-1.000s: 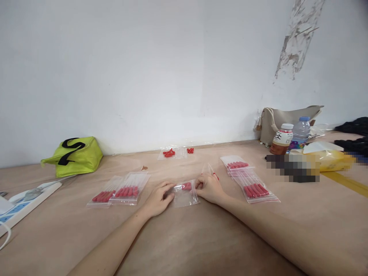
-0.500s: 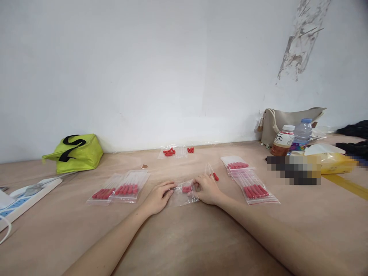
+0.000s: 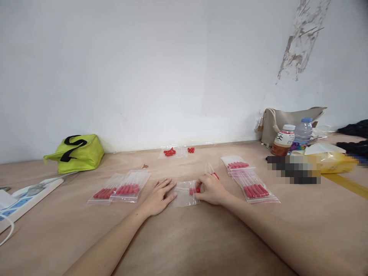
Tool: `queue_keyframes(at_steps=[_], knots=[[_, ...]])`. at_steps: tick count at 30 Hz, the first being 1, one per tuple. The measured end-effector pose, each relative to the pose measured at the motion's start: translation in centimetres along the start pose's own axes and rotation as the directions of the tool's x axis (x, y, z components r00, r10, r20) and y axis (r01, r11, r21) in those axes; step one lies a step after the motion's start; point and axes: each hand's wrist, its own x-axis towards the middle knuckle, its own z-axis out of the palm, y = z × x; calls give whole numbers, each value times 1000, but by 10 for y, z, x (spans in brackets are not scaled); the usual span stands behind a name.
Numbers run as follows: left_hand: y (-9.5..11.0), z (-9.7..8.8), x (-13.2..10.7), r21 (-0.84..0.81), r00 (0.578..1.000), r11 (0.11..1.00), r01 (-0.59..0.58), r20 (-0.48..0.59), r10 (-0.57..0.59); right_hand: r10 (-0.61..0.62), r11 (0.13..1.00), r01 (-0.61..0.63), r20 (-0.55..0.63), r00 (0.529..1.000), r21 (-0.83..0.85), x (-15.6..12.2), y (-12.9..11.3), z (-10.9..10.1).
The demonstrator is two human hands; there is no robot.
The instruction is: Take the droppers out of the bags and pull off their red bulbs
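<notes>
Lying flat on the counter (image 3: 184,237), a clear bag (image 3: 184,200) is occupying the space between both hands. The left hand (image 3: 159,197) is resting partly open at the bag's left edge, fingers loosely spread; whether it is gripping the film cannot be told. The right hand (image 3: 212,190) is pinching the red ends of sticks (image 3: 192,191) at the bag's right side, fingers curled. Filled bags (image 3: 126,189) are lying to either side.

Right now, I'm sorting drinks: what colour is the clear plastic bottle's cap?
The cap is blue; see the head view.
</notes>
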Motion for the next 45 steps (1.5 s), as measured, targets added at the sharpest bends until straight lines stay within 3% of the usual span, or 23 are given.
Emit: queue_keyframes(at_steps=[7, 13, 16, 19, 22, 24, 26, 28, 30, 33, 36, 45], knots=[[-2, 3, 1, 38, 1000, 999, 24, -8, -24, 27, 948, -57, 100, 995, 312, -5, 6, -4], [-2, 2, 1, 64, 1000, 998, 18, -5, -18, 151, 762, -194, 123, 981, 618, 10, 34, -39], [-3, 3, 1, 67, 1000, 998, 10, -18, -9, 303, 678, -237, 29, 953, 696, 17, 51, -61], [-2, 3, 1, 63, 1000, 998, 15, -24, -13, 389, 676, -135, -195, 901, 724, 21, 58, -63], [-1, 3, 1, 62, 1000, 998, 24, -21, -23, 319, 818, -5, -447, 836, 575, 21, 53, -43], [-1, 3, 1, 66, 999, 997, 26, -24, -25, 148, 940, 42, -517, 843, 338, 20, 49, -25], [-1, 3, 1, 72, 999, 997, 30, -31, -27, -101, 985, 156, -493, 864, 71, 19, 46, -9], [-2, 3, 1, 73, 999, 997, 30, -35, -27, -321, 947, 285, -393, 862, -149, 18, 45, 2], [-2, 3, 1, 69, 999, 997, 27, -37, -24, -430, 887, 352, -259, 865, -300, 19, 45, 8], [-2, 4, 1, 57, 999, 998, 26, -36, -24, -436, 830, 367, -78, 896, -420, 19, 44, 11], [-1, 3, 1, 52, 999, 998, 30, -32, -28, -403, 808, 368, 24, 915, -460, 17, 42, 10], [0, 1, 0, 52, 999, 998, 35, -29, -33, -327, 817, 330, 92, 941, -473, 2, 45, -1]])
